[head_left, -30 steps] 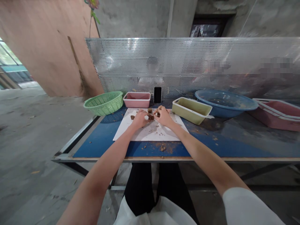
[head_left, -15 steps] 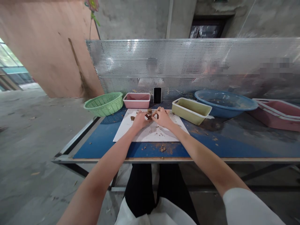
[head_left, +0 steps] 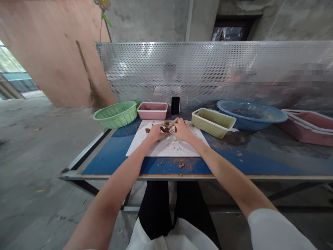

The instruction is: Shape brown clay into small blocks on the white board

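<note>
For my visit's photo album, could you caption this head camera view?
Left hand and right hand handling brown lumps over a crumb-strewn white board, a phone standing behind it.

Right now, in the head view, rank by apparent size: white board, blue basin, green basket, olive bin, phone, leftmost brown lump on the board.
1. White board, partly hidden
2. Blue basin
3. Green basket and olive bin, too alike to rank
4. Phone
5. Leftmost brown lump
</note>
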`<state>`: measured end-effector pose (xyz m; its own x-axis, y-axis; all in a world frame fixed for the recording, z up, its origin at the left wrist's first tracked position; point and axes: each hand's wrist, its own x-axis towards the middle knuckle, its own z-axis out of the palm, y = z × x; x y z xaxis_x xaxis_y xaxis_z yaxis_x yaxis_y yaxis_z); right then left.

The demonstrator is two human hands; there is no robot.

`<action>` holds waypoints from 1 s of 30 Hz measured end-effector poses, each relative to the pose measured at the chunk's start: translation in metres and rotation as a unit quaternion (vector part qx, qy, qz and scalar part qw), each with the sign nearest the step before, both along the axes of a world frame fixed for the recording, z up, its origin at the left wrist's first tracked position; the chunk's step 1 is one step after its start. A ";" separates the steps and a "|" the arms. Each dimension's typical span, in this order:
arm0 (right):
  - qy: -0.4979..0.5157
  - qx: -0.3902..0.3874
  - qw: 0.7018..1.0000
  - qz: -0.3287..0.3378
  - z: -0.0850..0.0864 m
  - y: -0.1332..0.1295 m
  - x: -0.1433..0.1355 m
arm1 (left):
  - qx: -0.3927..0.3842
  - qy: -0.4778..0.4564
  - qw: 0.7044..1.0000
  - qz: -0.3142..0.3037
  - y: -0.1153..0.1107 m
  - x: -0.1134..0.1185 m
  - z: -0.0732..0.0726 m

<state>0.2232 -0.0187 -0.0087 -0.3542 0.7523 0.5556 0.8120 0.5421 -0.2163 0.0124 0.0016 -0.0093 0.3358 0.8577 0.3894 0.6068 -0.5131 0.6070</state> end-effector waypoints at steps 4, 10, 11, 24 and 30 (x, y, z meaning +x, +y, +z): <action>0.000 0.004 1.000 0.020 -0.004 0.002 -0.001 | -0.055 -0.004 0.998 -0.038 -0.005 -0.008 0.007; 0.006 0.015 1.000 0.013 -0.005 0.000 -0.005 | -0.104 -0.010 0.993 -0.049 -0.001 -0.015 0.007; 0.004 0.016 1.000 0.010 -0.004 -0.001 -0.006 | -0.101 -0.016 0.993 -0.052 0.000 -0.016 0.006; -0.055 0.049 0.997 0.013 -0.004 -0.005 -0.010 | -0.047 -0.017 0.998 -0.049 0.005 -0.019 0.006; -0.075 0.054 0.996 0.010 -0.006 -0.002 -0.010 | -0.147 -0.062 0.985 -0.062 0.003 -0.019 0.003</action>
